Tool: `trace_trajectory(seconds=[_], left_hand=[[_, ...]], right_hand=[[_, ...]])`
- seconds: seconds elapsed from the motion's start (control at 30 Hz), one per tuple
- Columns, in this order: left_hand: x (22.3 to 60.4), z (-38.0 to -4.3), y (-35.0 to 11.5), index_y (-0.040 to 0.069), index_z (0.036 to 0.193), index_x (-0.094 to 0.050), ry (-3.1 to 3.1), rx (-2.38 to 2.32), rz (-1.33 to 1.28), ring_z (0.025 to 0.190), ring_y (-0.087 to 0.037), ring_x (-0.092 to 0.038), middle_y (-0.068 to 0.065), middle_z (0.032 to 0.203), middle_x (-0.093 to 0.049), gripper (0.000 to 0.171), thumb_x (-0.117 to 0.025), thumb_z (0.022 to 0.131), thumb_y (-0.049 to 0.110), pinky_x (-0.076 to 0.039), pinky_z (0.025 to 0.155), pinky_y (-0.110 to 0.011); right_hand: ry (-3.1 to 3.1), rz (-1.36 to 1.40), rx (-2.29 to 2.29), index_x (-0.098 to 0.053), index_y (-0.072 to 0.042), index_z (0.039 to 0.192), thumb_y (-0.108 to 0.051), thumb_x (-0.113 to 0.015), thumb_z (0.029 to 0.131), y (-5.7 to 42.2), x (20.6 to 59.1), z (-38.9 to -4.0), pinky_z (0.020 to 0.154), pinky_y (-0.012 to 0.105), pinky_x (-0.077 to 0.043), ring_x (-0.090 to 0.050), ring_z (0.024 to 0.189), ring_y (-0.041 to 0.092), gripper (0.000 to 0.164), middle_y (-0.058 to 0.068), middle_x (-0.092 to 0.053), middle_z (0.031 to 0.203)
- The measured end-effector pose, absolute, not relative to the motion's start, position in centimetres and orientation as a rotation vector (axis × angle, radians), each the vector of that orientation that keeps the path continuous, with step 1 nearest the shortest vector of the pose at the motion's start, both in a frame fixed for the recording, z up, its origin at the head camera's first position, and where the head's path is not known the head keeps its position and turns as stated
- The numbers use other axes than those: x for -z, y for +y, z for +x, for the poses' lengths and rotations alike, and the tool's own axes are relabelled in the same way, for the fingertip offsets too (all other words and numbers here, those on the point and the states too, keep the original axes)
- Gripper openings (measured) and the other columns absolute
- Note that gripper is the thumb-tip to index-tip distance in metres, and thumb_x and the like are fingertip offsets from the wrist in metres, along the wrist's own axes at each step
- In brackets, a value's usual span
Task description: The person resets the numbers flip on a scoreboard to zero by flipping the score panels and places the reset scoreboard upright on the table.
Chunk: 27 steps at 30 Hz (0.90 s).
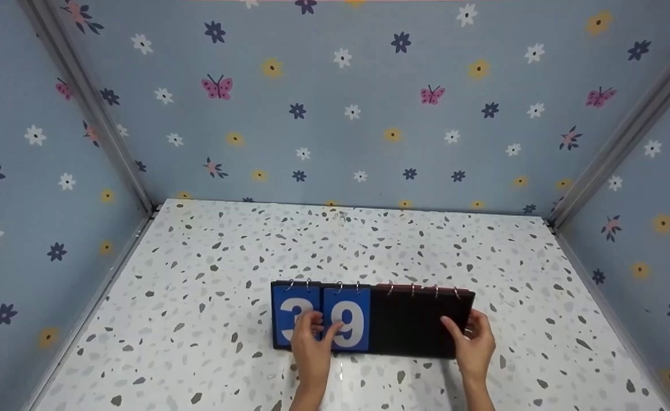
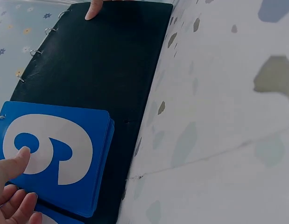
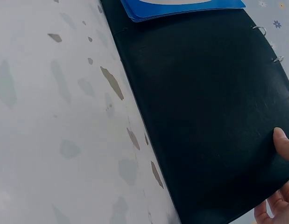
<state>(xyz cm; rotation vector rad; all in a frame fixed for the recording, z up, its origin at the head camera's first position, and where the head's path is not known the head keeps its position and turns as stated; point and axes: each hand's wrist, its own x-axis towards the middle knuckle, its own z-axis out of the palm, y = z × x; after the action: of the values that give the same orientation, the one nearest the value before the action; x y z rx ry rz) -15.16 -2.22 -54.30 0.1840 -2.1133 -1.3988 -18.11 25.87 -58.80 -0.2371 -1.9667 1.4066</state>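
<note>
A black flip scoreboard (image 1: 409, 325) stands on the speckled table, with metal rings along its top. On its left half hang two blue number cards, a 3 card (image 1: 284, 334) and a 9 card (image 1: 357, 319). My left hand (image 1: 314, 348) is in front of these cards, its thumb over the 9 card and its other fingers loosely bent near the gap between the two. The right hand (image 1: 474, 345) grips the board's right edge, thumb (image 3: 283, 144) on the black front and fingers behind. The right half's front shows plain black.
The speckled white tabletop (image 1: 215, 274) spreads around the scoreboard. Blue floral panels enclose it at the back (image 1: 369, 114), left and right, joined by grey corner posts (image 1: 97, 114). A strip of red (image 1: 420, 286) shows behind the board's top right edge.
</note>
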Motion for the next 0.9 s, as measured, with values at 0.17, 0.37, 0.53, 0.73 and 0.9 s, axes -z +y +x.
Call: trace_trajectory(seconds=[0.17, 0.37, 0.53, 0.73, 0.9], left_hand=[[54.1, -15.3, -2.4, 0.003, 0.08, -0.057, -2.118, 1.355, 0.177, 0.068, -0.015, -0.054, -0.002, 0.076, -0.055, 0.028, -0.079, 0.065, 0.01, -0.047, 0.062, -0.029], [53.8, -15.6, -2.8, 0.002, 0.075, -0.059, -2.095, 1.377, 0.175, 0.064, -0.014, -0.054, -0.002, 0.071, -0.057, 0.023, -0.079, 0.065, 0.007, -0.047, 0.057, -0.027], [53.6, -15.5, -3.1, 0.001, 0.074, -0.06, -2.088, 1.441, 0.161, 0.06, -0.014, -0.054, -0.003, 0.068, -0.058, 0.022, -0.079, 0.064, 0.004, -0.046, 0.054, -0.025], [53.2, -15.2, -3.2, 0.0, 0.082, -0.058, -2.149, 1.516, 0.199, 0.061, -0.012, -0.053, -0.002, 0.068, -0.059, 0.024, -0.076, 0.068, 0.003, -0.045, 0.055, -0.025], [52.4, -14.6, -3.3, 0.002, 0.084, -0.056, -2.229, 1.504, 0.218, 0.061, -0.011, -0.053, -0.001, 0.07, -0.06, 0.024, -0.075, 0.069, 0.004, -0.044, 0.055, -0.025]], right_hand=[[-1.928, -0.228, -1.464, -0.058, -0.001, 0.098, -0.008, -0.08, 0.066, 25.1, 57.2, -17.3, 0.062, 0.013, -0.044, -0.059, 0.069, 0.009, 0.04, 0.01, -0.064, 0.082], [-1.981, -0.241, -1.357, -0.058, -0.005, 0.099, -0.023, -0.081, 0.067, 26.3, 59.9, -18.5, 0.061, 0.014, -0.045, -0.059, 0.068, 0.009, 0.043, 0.007, -0.064, 0.082], [-1.987, -0.265, -1.354, -0.058, -0.008, 0.097, -0.028, -0.08, 0.066, 26.5, 60.4, -18.7, 0.061, 0.013, -0.044, -0.059, 0.068, 0.008, 0.043, 0.005, -0.064, 0.082], [-1.976, -0.268, -1.448, -0.056, 0.003, 0.094, -0.005, -0.078, 0.068, 24.5, 55.9, -16.9, 0.06, 0.013, -0.043, -0.057, 0.065, 0.006, 0.035, 0.012, -0.062, 0.078], [-1.97, -0.254, -1.502, -0.056, 0.006, 0.092, -0.001, -0.077, 0.068, 24.0, 54.5, -16.3, 0.059, 0.014, -0.043, -0.056, 0.064, 0.007, 0.033, 0.015, -0.062, 0.077]])
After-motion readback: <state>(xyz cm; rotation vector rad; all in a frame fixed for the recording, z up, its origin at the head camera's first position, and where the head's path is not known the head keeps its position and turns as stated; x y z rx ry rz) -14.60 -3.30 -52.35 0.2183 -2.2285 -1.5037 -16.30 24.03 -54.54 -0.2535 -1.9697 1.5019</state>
